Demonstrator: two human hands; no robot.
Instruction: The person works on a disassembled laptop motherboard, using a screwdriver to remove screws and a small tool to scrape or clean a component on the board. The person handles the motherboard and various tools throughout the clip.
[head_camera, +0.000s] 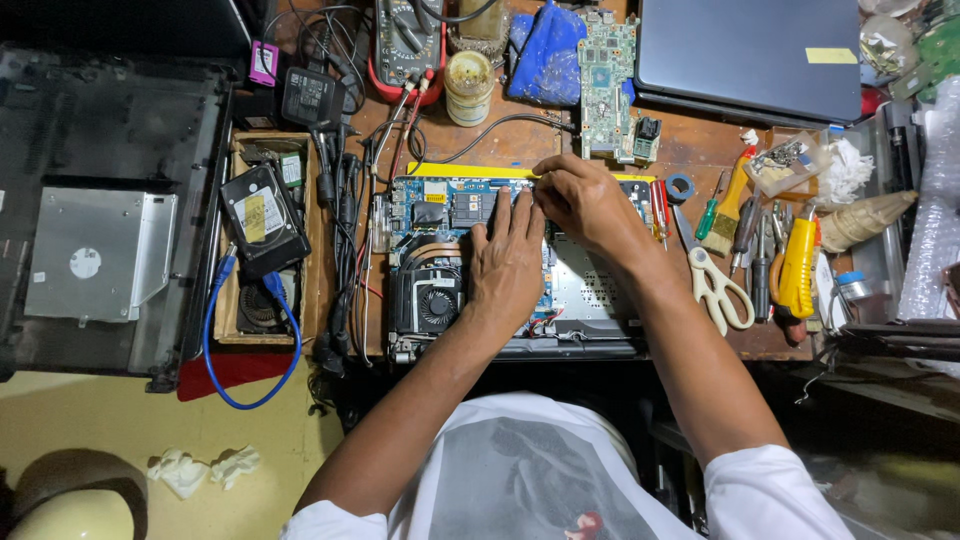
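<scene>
Blue motherboard (450, 205) partly hidden under both hands' fingers.

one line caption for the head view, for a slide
Left hand flat on an opened laptop's circuit board, right hand pinching at its top edge, tools alongside.

Both bare forearms reach forward from short white sleeves, converging toward the centre of the frame. The left hand (508, 262) lies palm down, flat and relaxed, its fingers extended straight ahead and held close together, the wrist in line with the forearm. The right hand (583, 203) sits just beyond and beside it, angled inward across the left fingertips, knuckles raised and fingers curled toward the thumb in a fine pinching pose. What, if anything, lies between those fingertips cannot be made out. The two hands nearly touch at the fingertips.
</scene>
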